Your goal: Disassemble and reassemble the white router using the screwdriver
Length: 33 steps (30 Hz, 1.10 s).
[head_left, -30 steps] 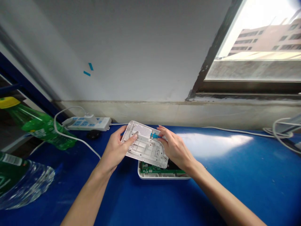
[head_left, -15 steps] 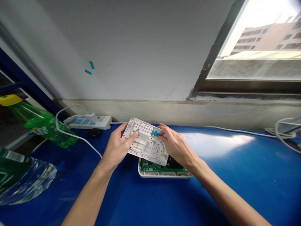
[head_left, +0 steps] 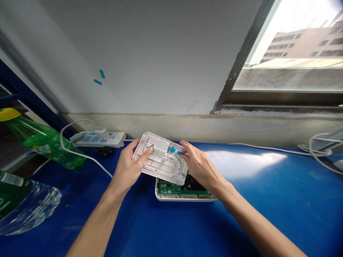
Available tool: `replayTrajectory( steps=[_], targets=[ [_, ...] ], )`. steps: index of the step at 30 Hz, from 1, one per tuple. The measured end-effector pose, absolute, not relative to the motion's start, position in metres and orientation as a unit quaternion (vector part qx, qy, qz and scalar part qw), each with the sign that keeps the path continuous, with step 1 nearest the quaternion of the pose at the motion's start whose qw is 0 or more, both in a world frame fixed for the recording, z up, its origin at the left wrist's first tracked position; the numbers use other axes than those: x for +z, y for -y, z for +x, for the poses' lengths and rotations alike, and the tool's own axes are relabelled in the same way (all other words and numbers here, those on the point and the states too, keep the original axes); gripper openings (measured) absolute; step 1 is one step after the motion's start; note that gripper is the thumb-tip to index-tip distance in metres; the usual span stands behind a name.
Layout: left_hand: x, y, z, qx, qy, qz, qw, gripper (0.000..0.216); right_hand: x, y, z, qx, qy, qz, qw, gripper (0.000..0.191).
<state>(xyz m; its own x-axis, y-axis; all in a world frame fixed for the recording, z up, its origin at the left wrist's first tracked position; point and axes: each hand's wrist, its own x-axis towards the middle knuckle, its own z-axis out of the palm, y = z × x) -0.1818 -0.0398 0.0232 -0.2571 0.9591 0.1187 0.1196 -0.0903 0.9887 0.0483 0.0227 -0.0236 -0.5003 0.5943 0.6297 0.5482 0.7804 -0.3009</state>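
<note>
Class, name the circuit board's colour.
The circuit board is green, as the head view shows.

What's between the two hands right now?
In the head view, a white perforated plastic cover with a blue tab on it spans the gap between the left hand and right hand.

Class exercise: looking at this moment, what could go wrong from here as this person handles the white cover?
The white perforated cover, held by the left hand and right hand, is partly above the exposed green circuit board, so a slip could strike the board. The blue tab, pinched by the right hand's fingers, might tear or pull loose if tugged. The green bottle, lying near the power strip, could wet it if it leaks.
</note>
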Motion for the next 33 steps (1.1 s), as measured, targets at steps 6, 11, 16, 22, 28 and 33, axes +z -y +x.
replayTrajectory(
  steps=[6,11,16,22,28,33],
  targets=[
    [0.029,0.04,-0.186,0.57,-0.572,0.479,0.344,0.049,0.002,-0.017,0.051,0.043,0.853,-0.312,0.415,0.008],
    [0.023,0.037,-0.189,0.609,-0.575,0.458,0.299,0.046,0.018,-0.007,0.063,0.054,0.829,-0.291,0.475,0.01],
    [0.016,0.033,-0.179,0.673,-0.553,0.389,0.301,0.046,0.01,0.004,0.096,0.082,0.853,-0.304,0.417,0.005],
    [0.02,0.039,-0.147,0.693,-0.484,0.347,0.406,0.044,0.002,0.022,0.136,0.197,0.83,-0.383,0.356,0.013],
    [0.029,0.048,-0.1,0.635,-0.424,0.409,0.499,0.051,0.005,0.018,0.151,0.358,0.67,-0.449,0.47,0.047],
    [0.041,0.049,-0.054,0.531,-0.363,0.461,0.611,0.069,0.003,0.002,0.176,0.363,0.554,-0.524,0.535,0.057]
  ],
)
